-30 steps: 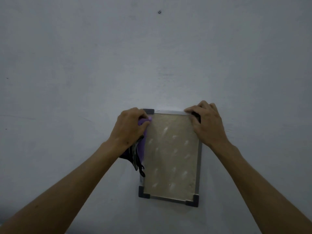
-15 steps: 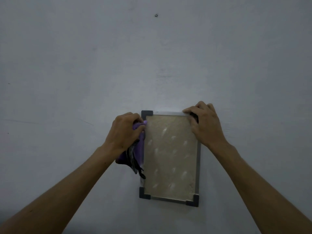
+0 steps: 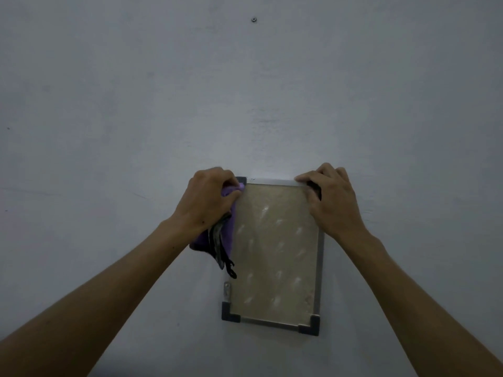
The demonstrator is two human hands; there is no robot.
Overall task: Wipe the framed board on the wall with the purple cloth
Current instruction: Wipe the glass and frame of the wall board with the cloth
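Fingers [image 3: 231,183] of left hand [image 3: 206,202] press purple cloth [image 3: 227,235] against framed board [image 3: 277,254].

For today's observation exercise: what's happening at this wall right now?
A person is cleaning a framed board on the wall. The left hand grips a purple cloth against the board's upper left corner and left edge. The right hand steadies the upper right corner. Pale smudges dot the board's surface.
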